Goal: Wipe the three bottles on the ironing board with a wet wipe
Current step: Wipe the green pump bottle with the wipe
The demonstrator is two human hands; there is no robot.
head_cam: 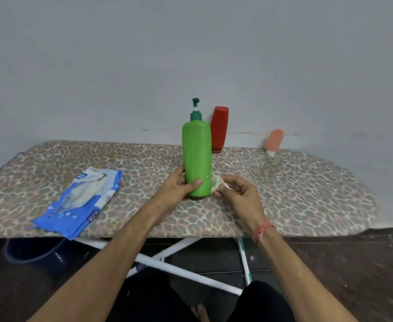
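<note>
A tall green pump bottle [196, 154] stands upright in the middle of the leopard-print ironing board [284, 187]. My left hand [178, 188] grips its lower part, thumb across the front. My right hand [235, 194] pinches a crumpled white wet wipe [216, 184] against the bottle's lower right side. Behind the green bottle a red bottle [219, 129] stands cap down against the wall. Further right a small peach tube [274, 141] leans on the wall, cap down.
A blue wet wipe pack [81, 201] lies open on the board's left part, near the front edge. Under the board are white crossed legs [167, 263] and a dark bucket [35, 249]. A grey wall runs right behind the board.
</note>
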